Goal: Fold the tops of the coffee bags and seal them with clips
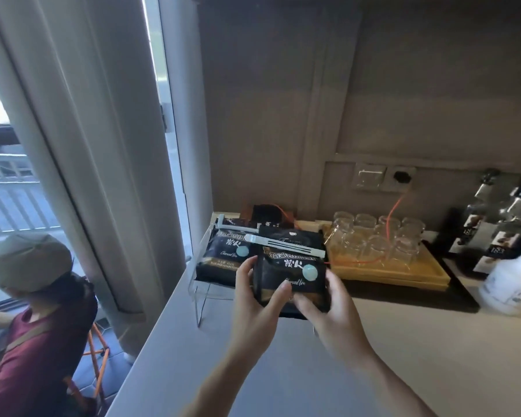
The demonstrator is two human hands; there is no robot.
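Both hands point(295, 308) grip clipped coffee bag point(292, 269).

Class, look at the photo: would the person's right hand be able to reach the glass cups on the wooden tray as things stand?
Probably not yet: the right hand is gripping the coffee bag together with the left hand. The cups stand uncovered just right of it, so the path looks free once it lets go.
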